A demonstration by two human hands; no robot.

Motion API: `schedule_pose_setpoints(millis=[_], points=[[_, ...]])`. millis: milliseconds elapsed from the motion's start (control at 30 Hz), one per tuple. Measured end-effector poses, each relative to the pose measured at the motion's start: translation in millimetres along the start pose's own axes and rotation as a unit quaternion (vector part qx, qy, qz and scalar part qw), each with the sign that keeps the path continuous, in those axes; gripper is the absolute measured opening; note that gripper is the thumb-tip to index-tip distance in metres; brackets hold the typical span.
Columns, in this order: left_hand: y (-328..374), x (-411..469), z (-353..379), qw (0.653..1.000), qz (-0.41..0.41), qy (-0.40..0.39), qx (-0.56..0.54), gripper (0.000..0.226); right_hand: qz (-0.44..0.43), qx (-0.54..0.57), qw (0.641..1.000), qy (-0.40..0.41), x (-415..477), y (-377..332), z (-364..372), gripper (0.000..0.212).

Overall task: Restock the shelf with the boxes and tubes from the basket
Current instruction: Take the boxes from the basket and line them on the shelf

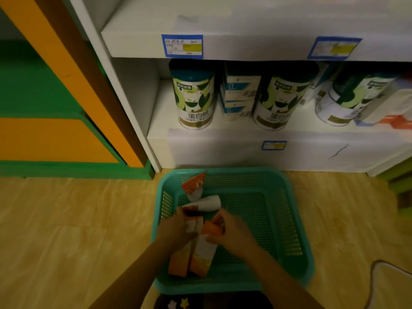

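Note:
A teal plastic basket sits on the floor in front of the white shelf. Inside it, my left hand grips an orange-and-white box and my right hand grips a second orange-and-white box beside it. Both boxes lie side by side, their upper ends hidden by my fingers. Just beyond my hands lies a white tube, and an orange-and-white tube leans against the basket's far left wall.
The lower shelf holds green-and-white tins with small stacked blue-and-white boxes between them, and an orange-and-white box at the far right. A green and orange cabinet stands left. A cable lies on the wooden floor at right.

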State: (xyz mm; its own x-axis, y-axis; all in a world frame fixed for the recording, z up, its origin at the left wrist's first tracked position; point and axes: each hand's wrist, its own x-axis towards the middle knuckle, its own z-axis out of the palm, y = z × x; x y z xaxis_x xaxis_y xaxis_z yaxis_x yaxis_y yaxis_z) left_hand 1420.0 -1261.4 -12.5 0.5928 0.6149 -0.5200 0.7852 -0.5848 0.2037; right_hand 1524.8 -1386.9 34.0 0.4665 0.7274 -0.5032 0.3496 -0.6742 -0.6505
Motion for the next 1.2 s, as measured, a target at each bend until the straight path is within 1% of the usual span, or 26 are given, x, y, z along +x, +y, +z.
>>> schedule_pose_setpoints(millis=[100,200,267,333,400,467,600,700,767,800,967,1067,1200], points=[[8.9,3.9,8.0,0.996,-0.043,0.034,-0.071,0.07,0.001,0.013,1.0,-0.003,2.9,3.6,-0.5,0.036],[11.7,1.4,0.5,0.993,-0.044,0.053,-0.099,0.057,0.002,0.028,1.0,0.003,1.8,6.7,-5.5,0.035],[11.9,-2.5,-10.8,0.994,-0.02,0.058,-0.096,0.049,-0.006,0.031,0.999,0.009,-1.8,9.2,-11.4,0.035],[10.6,-8.5,-26.8,0.996,0.015,0.05,-0.071,0.049,-0.013,0.034,0.999,0.01,-6.5,10.6,-20.5,0.035],[12.3,-16.6,-48.6,0.996,0.056,0.038,-0.053,0.043,-0.022,0.041,0.999,0.015,-11.3,8.0,-34.4,0.036],[16.5,-27.0,-76.2,0.994,0.092,0.035,-0.044,0.031,-0.039,0.035,0.998,0.03,-17.0,-0.5,-53.6,0.04],[32.1,-52.3,-140.4,0.988,0.146,0.048,-0.02,0.028,-0.072,0.023,0.995,0.064,-38.9,-32.3,-108.1,0.041],[45.9,-73.4,-189.7,0.977,0.192,0.093,-0.008,0.033,-0.091,0.01,0.992,0.082,-62.3,-61.2,-157.0,0.039],[56.2,-88.4,-225.6,0.967,0.222,0.115,0.039,0.025,-0.106,0.003,0.99,0.097,-80.5,-82.3,-190.2,0.038],[63.3,-96.6,-245.0,0.963,0.235,0.121,0.059,0.025,-0.115,-0.004,0.988,0.107,-90.5,-93.2,-207.0,0.039],[102.2,-144.2,-349.8,0.938,0.276,0.188,0.094,0.042,-0.164,-0.066,0.968,0.18,-145.0,-153.6,-295.3,0.038],[127.1,-175.8,-409.4,0.917,0.301,0.24,0.105,0.046,-0.188,-0.095,0.955,0.21,-171.5,-186.2,-343.2,0.035],[161.1,-208.8,-479.1,0.889,0.339,0.29,0.101,0.052,-0.207,-0.125,0.937,0.253,-207.4,-227.5,-402.3,0.034]])
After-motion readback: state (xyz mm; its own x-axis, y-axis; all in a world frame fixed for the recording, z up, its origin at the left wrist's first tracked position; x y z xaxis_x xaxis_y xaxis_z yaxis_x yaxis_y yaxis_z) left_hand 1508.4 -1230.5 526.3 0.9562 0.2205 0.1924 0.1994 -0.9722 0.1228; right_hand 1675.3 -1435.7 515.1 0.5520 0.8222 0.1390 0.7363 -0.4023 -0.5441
